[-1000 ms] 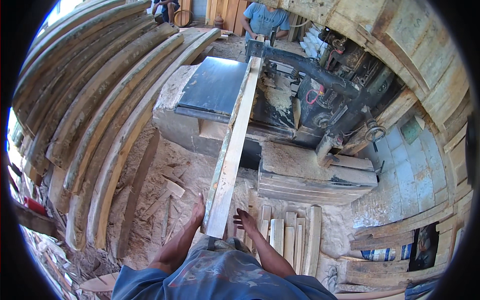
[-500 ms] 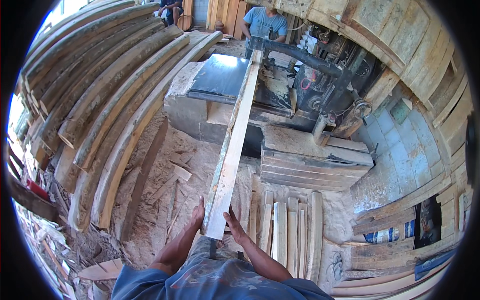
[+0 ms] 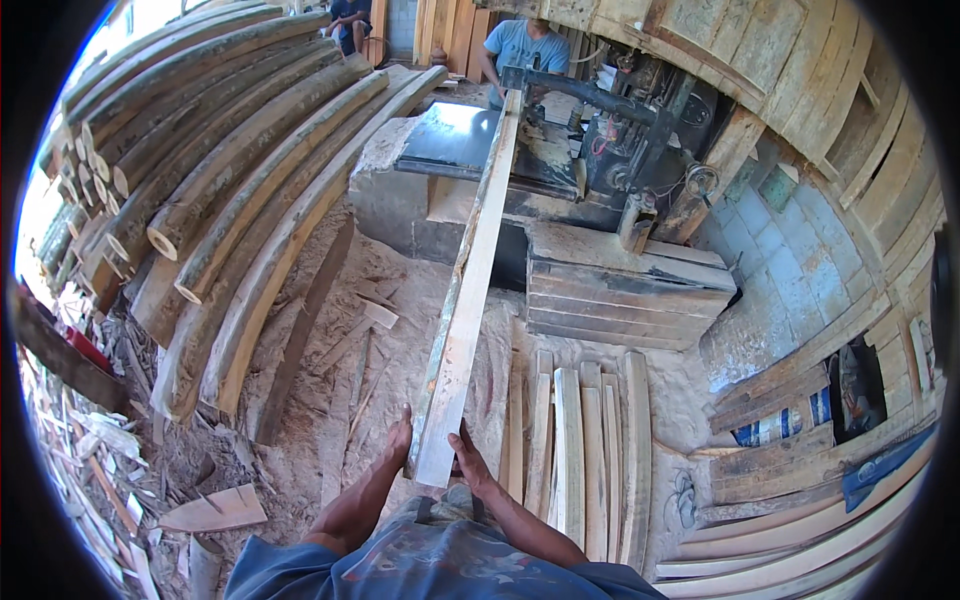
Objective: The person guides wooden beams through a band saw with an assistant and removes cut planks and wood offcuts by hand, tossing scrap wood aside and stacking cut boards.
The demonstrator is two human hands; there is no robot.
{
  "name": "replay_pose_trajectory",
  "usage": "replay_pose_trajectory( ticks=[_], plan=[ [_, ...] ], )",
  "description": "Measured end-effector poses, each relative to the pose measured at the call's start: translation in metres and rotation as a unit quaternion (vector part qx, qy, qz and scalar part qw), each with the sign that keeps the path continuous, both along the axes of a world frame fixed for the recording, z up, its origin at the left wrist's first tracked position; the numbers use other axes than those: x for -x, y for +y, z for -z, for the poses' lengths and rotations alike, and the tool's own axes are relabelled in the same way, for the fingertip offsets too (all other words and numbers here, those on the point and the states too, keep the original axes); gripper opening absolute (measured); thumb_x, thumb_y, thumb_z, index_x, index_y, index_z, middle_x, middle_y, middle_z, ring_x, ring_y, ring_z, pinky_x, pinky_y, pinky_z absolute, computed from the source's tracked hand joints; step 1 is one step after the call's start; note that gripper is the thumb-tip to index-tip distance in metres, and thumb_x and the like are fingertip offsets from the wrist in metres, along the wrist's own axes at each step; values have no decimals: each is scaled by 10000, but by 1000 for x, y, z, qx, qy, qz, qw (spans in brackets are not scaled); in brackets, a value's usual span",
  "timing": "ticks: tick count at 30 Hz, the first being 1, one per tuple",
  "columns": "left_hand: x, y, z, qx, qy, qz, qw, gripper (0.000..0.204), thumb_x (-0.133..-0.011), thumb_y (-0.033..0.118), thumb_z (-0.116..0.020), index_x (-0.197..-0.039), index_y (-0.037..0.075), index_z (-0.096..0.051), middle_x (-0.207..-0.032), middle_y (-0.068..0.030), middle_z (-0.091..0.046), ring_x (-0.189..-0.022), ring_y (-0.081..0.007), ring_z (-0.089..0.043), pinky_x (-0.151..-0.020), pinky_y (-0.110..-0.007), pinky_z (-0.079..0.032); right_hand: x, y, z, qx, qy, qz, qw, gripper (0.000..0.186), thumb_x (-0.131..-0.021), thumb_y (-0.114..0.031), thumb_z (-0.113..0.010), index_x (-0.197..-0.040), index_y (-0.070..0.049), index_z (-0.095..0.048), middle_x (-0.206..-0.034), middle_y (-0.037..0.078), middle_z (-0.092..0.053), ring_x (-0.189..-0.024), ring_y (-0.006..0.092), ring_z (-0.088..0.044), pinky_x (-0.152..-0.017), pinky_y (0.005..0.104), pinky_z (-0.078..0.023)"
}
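My left hand presses along the left side of a long sawn timber at its near end. On the opposite side, my right hand grips the same end, thumb against its edge. Bark remains on the timber's left edge; its upper face is pale and cut flat. The timber slopes away from me to the saw machine, its far end at the dark metal table. Behind the machine stands a co-worker in a blue shirt, whose hands are mostly hidden.
Debarked logs are stacked at left. Sawn pieces lie on the sawdust floor to my right, near a plank-sided block. Offcuts litter the lower left. Another person sits far back.
The view has shifted, so the floor and sawn pieces appear higher. Both hands keep their hold on the timber's near end, which sits slightly lower in the picture.
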State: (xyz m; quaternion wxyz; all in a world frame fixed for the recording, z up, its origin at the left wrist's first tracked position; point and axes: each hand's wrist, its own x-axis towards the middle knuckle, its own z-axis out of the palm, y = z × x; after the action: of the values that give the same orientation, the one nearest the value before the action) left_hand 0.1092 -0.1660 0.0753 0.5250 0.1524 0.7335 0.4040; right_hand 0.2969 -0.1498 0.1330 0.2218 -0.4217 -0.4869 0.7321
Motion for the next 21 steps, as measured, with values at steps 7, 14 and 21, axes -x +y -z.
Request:
replay_pose_trajectory(
  ticks=[7, 14, 21],
  plan=[
    [-8, -81, 10, 22, 37, 14, 999, 865, -839, 659, -206, -1076, -102, -540, -1098, -307, -522, -1097, -376, -474, -917, -400, -335, -9, -87, -26, 46, 3, 32, 998, 894, -788, -584, -494, -1403, -70, -98, -1302, 167, -394, -1097, 247, -475, -887, 292, -391],
    [-13, -152, 69, -43, 0, 36, 998, 892, -827, 677, -210, -1058, -119, -540, -1072, -316, -531, -1086, -379, -483, -899, -405, -349, -27, -163, -50, -7, 3, 8, 1000, 752, -868, -496, -423, -1407, -101, -76, -1436, 110, -175, -1303, 238, -212, -1033, 345, -257],
    [-44, -221, 25, -51, -14, 46, 998, 873, -830, 664, -256, -1056, -131, -537, -1057, -301, -546, -1055, -354, -505, -869, -395, -370, -47, -228, -38, -62, 13, 30, 998, 746, -861, -489, -441, -1405, -106, -104, -1400, 122, -251, -1252, 233, -283, -998, 305, -262]
  ],
)
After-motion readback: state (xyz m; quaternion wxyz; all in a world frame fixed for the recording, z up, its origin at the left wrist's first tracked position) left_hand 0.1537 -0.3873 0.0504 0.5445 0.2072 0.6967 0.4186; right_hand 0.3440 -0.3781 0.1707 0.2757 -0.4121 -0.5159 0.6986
